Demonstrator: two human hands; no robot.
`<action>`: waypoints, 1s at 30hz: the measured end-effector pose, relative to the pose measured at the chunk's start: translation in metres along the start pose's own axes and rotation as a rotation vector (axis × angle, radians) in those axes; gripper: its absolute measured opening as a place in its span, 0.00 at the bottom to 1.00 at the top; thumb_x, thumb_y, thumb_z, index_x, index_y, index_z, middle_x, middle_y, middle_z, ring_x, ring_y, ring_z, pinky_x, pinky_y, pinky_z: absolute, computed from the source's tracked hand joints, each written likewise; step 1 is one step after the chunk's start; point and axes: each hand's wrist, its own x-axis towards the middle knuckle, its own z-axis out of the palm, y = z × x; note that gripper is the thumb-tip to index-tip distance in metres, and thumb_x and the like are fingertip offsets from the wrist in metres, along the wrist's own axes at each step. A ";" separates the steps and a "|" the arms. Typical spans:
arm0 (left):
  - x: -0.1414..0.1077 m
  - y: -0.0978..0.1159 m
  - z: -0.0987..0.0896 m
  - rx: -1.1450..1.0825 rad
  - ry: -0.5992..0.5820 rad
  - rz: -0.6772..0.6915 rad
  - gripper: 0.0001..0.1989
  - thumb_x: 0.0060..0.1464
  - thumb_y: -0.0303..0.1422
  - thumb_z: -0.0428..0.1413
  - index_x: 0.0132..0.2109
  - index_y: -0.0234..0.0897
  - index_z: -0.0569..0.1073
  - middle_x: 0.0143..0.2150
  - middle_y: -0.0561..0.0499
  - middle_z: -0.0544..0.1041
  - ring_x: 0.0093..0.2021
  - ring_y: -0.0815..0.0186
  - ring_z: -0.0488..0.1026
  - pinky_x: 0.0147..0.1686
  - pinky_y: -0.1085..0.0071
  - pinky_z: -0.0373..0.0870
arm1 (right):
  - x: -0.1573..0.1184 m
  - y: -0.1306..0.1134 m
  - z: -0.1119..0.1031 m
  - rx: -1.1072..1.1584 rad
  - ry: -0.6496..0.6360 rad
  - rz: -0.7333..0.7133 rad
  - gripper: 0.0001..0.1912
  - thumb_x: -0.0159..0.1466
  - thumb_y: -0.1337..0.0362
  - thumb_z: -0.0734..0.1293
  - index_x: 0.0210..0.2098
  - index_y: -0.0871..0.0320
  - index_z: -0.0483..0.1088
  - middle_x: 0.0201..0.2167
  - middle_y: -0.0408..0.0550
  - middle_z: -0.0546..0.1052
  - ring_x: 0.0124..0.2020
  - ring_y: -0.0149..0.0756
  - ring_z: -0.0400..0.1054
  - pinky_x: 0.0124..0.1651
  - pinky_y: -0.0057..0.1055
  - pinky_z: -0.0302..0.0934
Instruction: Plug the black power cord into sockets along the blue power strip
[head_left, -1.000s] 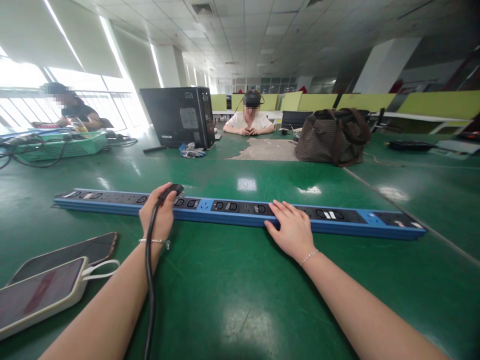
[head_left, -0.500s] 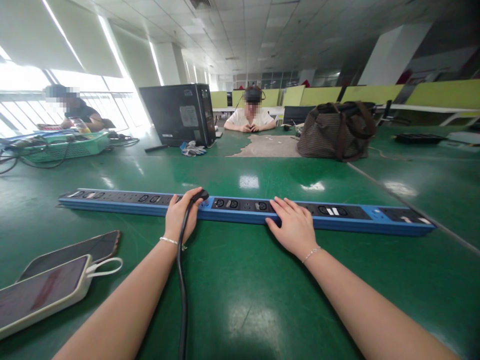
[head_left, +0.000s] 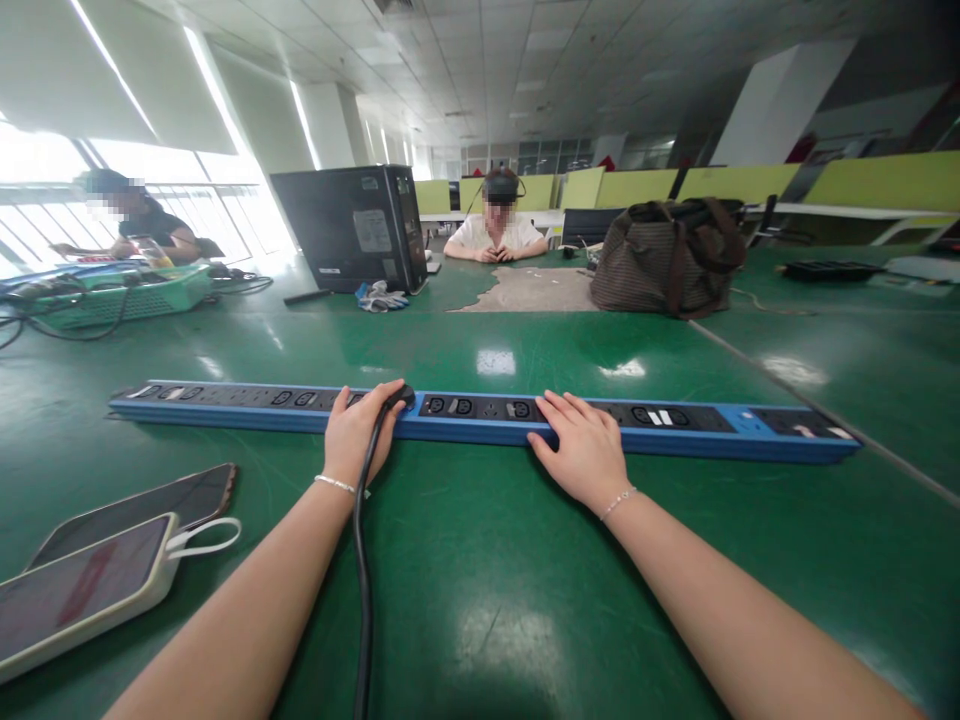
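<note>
A long blue power strip with black socket panels lies across the green table. My left hand is closed on a black plug at the strip, left of the middle. From the plug a thick black cable runs down past my wrist to the bottom edge. Whether the plug sits in a socket is hidden. My right hand rests on the strip right of the middle, fingers spread over its top and thumb at the near side.
Two phones, the nearer with a white cable loop, lie at left. Behind stand a green basket of cables, a black computer case, gloves and a brown bag. A person sits opposite, another at far left.
The whole view has shifted very slightly. Both hands keep their places on the plug and the strip.
</note>
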 end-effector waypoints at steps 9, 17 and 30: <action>-0.007 -0.006 0.004 0.090 -0.004 0.074 0.18 0.59 0.41 0.46 0.53 0.46 0.71 0.48 0.52 0.78 0.46 0.65 0.75 0.53 0.68 0.63 | -0.001 0.000 -0.001 -0.006 -0.004 0.002 0.23 0.63 0.55 0.60 0.56 0.53 0.65 0.59 0.45 0.67 0.60 0.43 0.56 0.57 0.43 0.48; -0.004 0.000 -0.007 0.180 -0.061 0.083 0.19 0.57 0.42 0.48 0.53 0.44 0.71 0.43 0.50 0.80 0.42 0.62 0.76 0.51 0.66 0.65 | 0.000 -0.001 -0.001 -0.009 -0.017 0.002 0.24 0.63 0.55 0.60 0.56 0.54 0.65 0.59 0.45 0.67 0.60 0.43 0.56 0.57 0.43 0.48; -0.002 0.000 -0.012 0.224 -0.049 0.208 0.19 0.58 0.42 0.46 0.51 0.41 0.73 0.40 0.48 0.80 0.39 0.63 0.77 0.51 0.65 0.64 | -0.001 -0.002 -0.002 -0.004 -0.020 0.004 0.23 0.63 0.57 0.60 0.56 0.54 0.65 0.59 0.45 0.67 0.60 0.43 0.56 0.58 0.43 0.47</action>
